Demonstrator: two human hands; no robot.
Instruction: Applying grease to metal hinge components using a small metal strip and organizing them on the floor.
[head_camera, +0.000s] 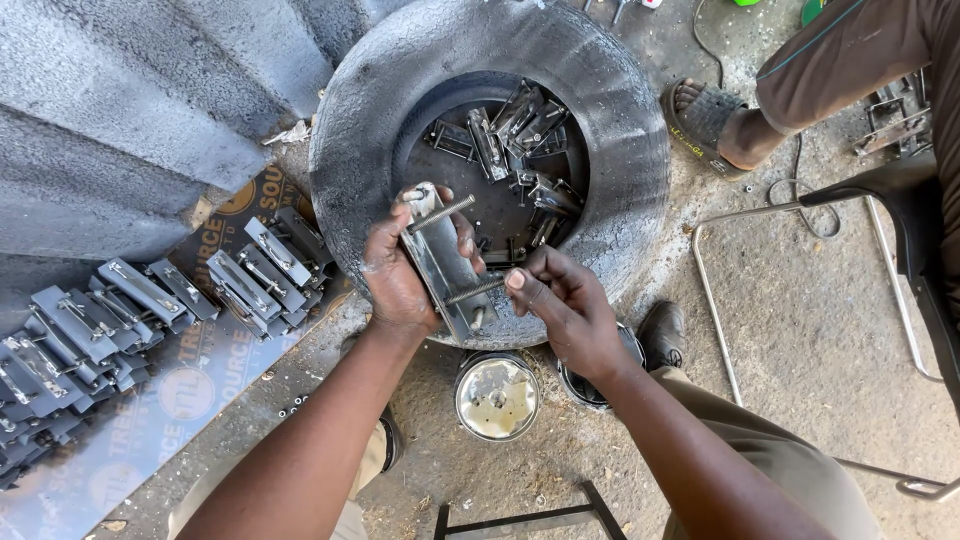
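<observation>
Bright, even daylight falls over the scene, and shadows under the arms are soft. Glare flashes off the round shiny tin lid (497, 397) (nearly washed out). Focus is sharp throughout, with slight wide-angle stretching toward the corners.

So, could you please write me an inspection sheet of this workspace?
Surface: dusty concrete floor, printed board at left.
Job's things: metal bracket with two bolts; more brackets inside the tyre; finished rows on the board.
Clutter: two round tins by the feet, small nuts scattered.
Hands: left hand grips the bracket; right hand pinches its lower bolt.
Cables: thin wire on the floor at right.
Surroundings: another person's sandalled foot, chair frame, corrugated sheet.
</observation>
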